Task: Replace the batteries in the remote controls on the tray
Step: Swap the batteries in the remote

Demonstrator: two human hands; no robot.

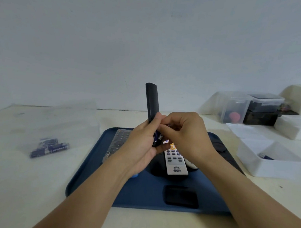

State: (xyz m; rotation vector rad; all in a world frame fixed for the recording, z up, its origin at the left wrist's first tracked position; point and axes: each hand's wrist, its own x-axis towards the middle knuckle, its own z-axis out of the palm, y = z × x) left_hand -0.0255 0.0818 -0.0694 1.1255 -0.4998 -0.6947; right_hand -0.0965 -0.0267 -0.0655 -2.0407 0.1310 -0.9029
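Note:
My left hand (140,143) grips a slim black remote (151,101) and holds it upright above the blue tray (91,163). Its open battery bay faces right, with a blue battery (156,137) showing in it. My right hand (184,134) is curled against the bay, and its fingertips pinch a battery there. On the tray lie a white remote (175,160) with grey and orange buttons, a grey remote (118,142) in a clear sleeve at the left, and a black battery cover (181,196) near the front.
Several blue batteries (49,147) lie in clear wrap on the table to the left. A white open box (270,159) at the right holds one battery. Clear and white storage boxes (251,107) stand at the back right by the wall.

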